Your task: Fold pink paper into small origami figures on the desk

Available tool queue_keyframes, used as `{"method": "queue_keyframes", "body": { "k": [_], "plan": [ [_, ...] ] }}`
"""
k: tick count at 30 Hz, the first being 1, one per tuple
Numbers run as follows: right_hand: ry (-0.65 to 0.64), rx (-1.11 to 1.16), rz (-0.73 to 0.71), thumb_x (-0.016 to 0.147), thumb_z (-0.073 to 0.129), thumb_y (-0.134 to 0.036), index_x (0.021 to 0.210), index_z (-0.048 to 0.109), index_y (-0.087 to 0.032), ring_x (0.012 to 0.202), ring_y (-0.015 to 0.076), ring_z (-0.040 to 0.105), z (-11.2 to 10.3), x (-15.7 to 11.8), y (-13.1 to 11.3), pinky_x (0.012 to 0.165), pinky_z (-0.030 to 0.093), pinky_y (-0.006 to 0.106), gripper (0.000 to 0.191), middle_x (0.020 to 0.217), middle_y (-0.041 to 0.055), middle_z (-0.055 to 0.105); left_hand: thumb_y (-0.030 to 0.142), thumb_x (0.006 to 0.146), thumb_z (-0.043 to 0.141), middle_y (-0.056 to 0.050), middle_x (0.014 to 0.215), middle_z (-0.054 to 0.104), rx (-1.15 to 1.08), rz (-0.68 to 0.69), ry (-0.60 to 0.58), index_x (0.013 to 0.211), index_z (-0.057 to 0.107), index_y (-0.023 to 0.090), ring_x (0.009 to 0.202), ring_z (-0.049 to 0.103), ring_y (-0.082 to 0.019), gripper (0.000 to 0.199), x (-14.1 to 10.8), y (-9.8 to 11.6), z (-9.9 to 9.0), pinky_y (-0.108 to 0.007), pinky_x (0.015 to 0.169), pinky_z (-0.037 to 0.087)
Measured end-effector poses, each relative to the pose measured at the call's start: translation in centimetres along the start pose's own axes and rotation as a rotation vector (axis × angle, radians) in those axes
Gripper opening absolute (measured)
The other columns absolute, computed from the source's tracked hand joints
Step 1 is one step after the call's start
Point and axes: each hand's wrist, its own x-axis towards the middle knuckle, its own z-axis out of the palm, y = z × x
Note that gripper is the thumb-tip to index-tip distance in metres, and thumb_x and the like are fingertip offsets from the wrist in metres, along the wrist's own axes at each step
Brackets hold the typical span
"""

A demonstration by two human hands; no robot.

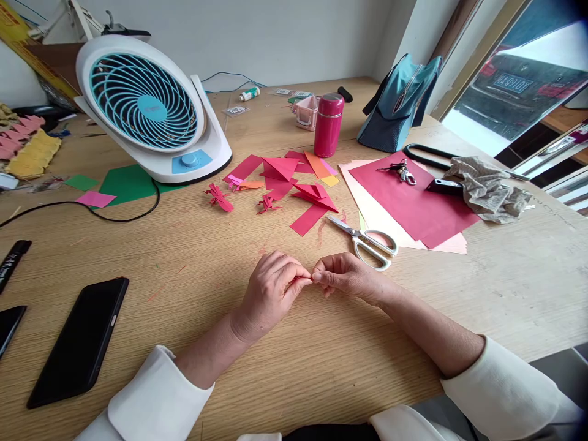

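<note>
My left hand [276, 283] and my right hand [343, 275] meet fingertip to fingertip above the desk, both pinched closed. Whatever lies between the fingertips is hidden or too small to name. Just beyond my right hand rest scissors [374, 245] with white handles, their blades pointing away to the left. Farther back lie two small folded red paper figures, one [219, 197] at the left and another [268, 204] nearer the middle. Red paper pieces [316, 195], some folded, are scattered beside them, along with an orange strip [316, 164].
A white and blue fan [151, 110] stands at the back left, its black cable [133, 219] curving over the desk. Phone [80, 340] lies at left. Red sheets [408, 196] carry keys [404, 173] at right. A pink flask [329, 125] and blue bag [397, 107] stand behind.
</note>
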Motion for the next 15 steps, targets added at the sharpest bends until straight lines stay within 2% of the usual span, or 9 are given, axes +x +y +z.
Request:
{"method": "queue_keyframes", "body": {
  "k": [8, 11, 15],
  "plan": [
    [0.042, 0.027, -0.030, 0.072, 0.079, -0.059, 0.079, 0.065, -0.014, 0.060, 0.0096, 0.056, -0.24, 0.17, 0.40, 0.060, 0.048, 0.024, 0.048, 0.067, -0.0024, 0.058, 0.016, 0.096, 0.056, -0.002, 0.078, 0.065, 0.055, -0.031, -0.033, 0.082, 0.057, 0.018, 0.076, 0.055, -0.017, 0.014, -0.05, -0.03, 0.01, -0.034, 0.078, 0.041],
    [0.078, 0.015, -0.113, 0.078, 0.073, -0.061, 0.083, 0.063, -0.015, 0.062, 0.0098, 0.056, -0.03, 0.19, 0.60, 0.061, 0.046, 0.024, 0.047, 0.073, -0.0015, 0.058, 0.013, 0.093, 0.057, -0.001, 0.077, 0.064, 0.067, -0.063, -0.020, 0.080, 0.057, 0.018, 0.074, 0.055, -0.017, 0.014, -0.08, -0.05, 0.10, -0.034, 0.077, 0.041],
    [0.126, -0.054, -0.279, 0.087, 0.069, -0.052, 0.093, 0.063, -0.017, 0.068, 0.0110, 0.055, 0.71, 0.05, 0.88, 0.064, 0.045, 0.025, 0.036, 0.081, 0.0005, 0.061, 0.015, 0.092, 0.060, -0.001, 0.076, 0.065, 0.032, -0.117, 0.024, 0.078, 0.058, 0.019, 0.074, 0.057, -0.017, 0.015, -0.16, -0.02, 0.21, -0.034, 0.078, 0.043]
  ]
}}
